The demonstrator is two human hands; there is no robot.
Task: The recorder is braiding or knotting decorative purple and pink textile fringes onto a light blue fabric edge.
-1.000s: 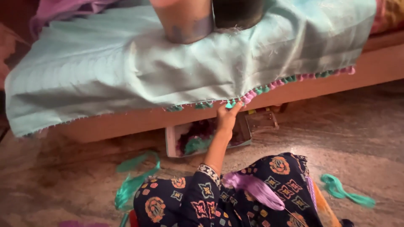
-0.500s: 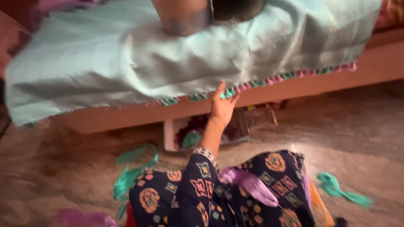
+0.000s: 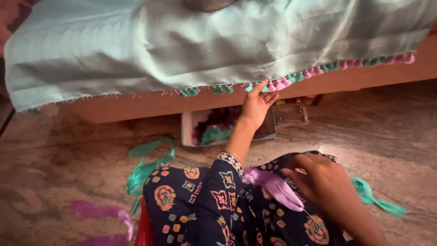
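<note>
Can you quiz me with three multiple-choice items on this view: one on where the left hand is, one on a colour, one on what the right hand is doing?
1. Where is the left hand?
A. At the tasselled edge of the cloth
B. Flat on the floor
C. Inside the box

2. What colour is the thread bundle on the lap?
A. Yellow
B. Purple
C. White

3. What is the state of the right hand?
A. Open and empty, palm up
B. Out of view
C. Closed on the thread bundle, with a needle beside it

Answers: 1 A, the fingers reach the tassels along the hem. 2 B, the bundle shows lilac-purple against the dark patterned dress. 3 C, the fingers curl around the strands.
</note>
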